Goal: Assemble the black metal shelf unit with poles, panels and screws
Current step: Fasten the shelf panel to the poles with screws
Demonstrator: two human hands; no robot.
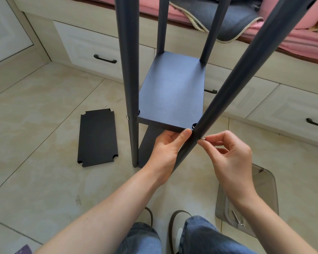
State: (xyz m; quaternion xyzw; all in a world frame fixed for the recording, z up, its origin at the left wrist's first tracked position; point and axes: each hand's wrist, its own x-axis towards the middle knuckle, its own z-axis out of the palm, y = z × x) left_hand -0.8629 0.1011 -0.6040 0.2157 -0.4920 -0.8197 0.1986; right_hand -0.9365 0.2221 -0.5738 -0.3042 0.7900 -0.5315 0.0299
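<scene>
The black shelf unit stands on the tiled floor with several upright poles. A black panel (pixel 173 90) sits level between them. My left hand (pixel 165 149) grips the near right corner of that panel from below, thumb on its front edge beside the near right pole (pixel 237 77). My right hand (pixel 229 154) pinches a small silver screw (pixel 202 138) against the side of that pole, just under the panel. Another silver screw head (pixel 127 117) shows on the near left pole (pixel 129 70). A lower panel is partly hidden behind my left hand.
A loose black panel (pixel 97 138) with notched corners lies flat on the floor to the left. A grey translucent tray (pixel 264 189) holding a metal tool (pixel 237 219) sits at the lower right. Cream drawers with dark handles and a pink cushion stand behind the shelf. My shoes are below.
</scene>
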